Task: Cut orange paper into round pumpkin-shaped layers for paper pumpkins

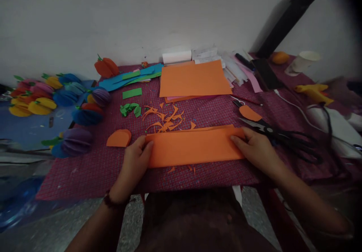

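A folded strip of orange paper [195, 148] stretches between my two hands, just above the front part of the cloth-covered table. My left hand [135, 157] pinches its left end, thumb on top. At the right end, my right hand [256, 148] grips it the same way. Left of the strip lies a small stack of rounded orange paper pieces [119, 138]. Orange paper scraps [166, 122] are scattered behind the strip. Black-handled scissors [285, 135] rest by my right hand, with another rounded orange piece [250, 113] near their blades.
Orange sheets [195, 79] are stacked at the back, beside blue and green strips [132, 76]. Several paper pumpkin shapes [42, 105] crowd the left. A yellow glue gun [315, 92], its cord, a phone [266, 74] and a paper cup [304, 62] occupy the right.
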Demonstrator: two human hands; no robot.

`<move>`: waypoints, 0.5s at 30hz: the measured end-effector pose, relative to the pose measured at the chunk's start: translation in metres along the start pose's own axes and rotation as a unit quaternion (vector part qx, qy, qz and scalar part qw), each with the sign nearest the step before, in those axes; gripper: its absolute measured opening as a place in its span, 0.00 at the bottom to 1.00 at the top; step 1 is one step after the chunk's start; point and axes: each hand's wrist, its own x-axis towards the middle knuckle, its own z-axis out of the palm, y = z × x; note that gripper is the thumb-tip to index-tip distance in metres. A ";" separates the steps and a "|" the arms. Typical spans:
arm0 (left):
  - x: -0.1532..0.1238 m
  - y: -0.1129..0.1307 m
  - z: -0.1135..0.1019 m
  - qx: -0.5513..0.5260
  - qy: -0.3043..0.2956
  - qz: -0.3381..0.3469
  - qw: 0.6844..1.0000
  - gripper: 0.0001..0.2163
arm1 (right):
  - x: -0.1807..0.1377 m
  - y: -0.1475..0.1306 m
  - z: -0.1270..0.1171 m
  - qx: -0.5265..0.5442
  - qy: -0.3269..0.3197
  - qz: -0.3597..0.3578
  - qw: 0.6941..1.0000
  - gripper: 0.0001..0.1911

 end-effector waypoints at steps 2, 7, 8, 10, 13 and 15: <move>0.007 -0.001 0.002 0.021 -0.008 0.007 1.000 0.12 | 0.006 -0.001 0.002 -0.043 0.003 -0.007 0.999 0.11; 0.010 -0.001 0.005 0.135 -0.029 -0.011 0.990 0.09 | 0.008 -0.002 0.005 -0.102 0.006 0.004 0.995 0.14; 0.009 0.001 0.005 0.157 -0.029 -0.023 0.987 0.08 | 0.007 -0.002 0.005 -0.108 0.007 0.008 0.994 0.15; 0.007 0.004 0.005 0.174 -0.020 -0.054 0.983 0.08 | 0.005 -0.001 0.007 -0.120 0.002 0.019 0.993 0.16; 0.006 0.007 0.006 0.146 0.011 -0.107 0.984 0.12 | 0.004 0.000 0.008 -0.116 -0.011 0.067 0.991 0.15; 0.006 0.006 0.007 0.124 0.023 -0.134 0.983 0.13 | 0.004 0.001 0.009 -0.084 -0.008 0.105 0.991 0.16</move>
